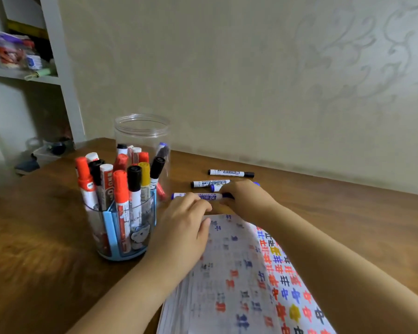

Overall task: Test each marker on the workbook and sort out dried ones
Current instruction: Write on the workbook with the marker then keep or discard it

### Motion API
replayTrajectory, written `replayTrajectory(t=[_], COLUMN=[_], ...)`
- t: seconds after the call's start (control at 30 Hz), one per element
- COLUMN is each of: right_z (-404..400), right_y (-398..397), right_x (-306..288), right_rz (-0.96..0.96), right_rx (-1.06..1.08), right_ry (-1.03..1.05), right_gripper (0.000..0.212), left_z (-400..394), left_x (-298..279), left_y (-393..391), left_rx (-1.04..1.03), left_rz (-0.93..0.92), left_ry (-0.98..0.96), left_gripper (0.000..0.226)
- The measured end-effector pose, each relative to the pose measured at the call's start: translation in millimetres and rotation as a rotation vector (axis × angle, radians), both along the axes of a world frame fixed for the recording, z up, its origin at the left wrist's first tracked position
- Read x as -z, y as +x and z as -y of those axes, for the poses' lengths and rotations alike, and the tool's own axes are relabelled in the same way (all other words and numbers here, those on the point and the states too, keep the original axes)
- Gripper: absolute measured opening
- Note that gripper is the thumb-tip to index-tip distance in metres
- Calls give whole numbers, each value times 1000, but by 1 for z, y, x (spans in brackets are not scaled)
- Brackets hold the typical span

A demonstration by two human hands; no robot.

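A blue-capped marker [209,196] lies crosswise just beyond the open workbook [239,273]. My left hand [186,220] holds its left part with curled fingers, and my right hand [244,197] grips its capped right end. Two black markers [231,173] [209,183] and another blue marker [216,188], partly hidden by my right hand, lie on the table behind. A blue pen holder [121,227] stands at the left, full of several red, black and yellow markers. Behind it, a clear jar [143,136] holds several more markers.
The wooden table [39,237] runs to a wall at the back. A grey shelf unit [56,56] with clutter stands at the far left. The workbook's pages carry coloured characters written in marker.
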State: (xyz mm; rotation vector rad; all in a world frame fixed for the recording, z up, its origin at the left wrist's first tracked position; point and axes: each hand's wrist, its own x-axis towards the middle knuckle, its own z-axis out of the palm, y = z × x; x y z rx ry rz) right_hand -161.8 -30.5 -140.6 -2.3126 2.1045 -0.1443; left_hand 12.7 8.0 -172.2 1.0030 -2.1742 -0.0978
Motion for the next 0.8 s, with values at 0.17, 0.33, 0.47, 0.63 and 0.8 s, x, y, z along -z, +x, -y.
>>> replayTrajectory(t=[0.17,0.33,0.47,0.63,0.8], right_z=[-80,-146,-173,-199,-208], right_y=[4,-1,-3,-4,-3], right_x=[-28,-3,9,12,12], right_rz=[-12,-134,-130,-197,-155], right_rx=[-113,-232,-149,-156,-201], right_ry=[-98,-183,-70,-89,-160], right_gripper=[15,34,41,29,49], left_z=[-3,-41,-64,-80,-89], left_x=[-9,-23,-26,-25,-27], left_y=[-1,-10,-17,-19,-18], left_rx=[-63,168,270,353,380], left_rz=[190,440,414,509,520], left_ry=[-279,-127,-145,48,129], left_gripper=[32,30,19,28,29])
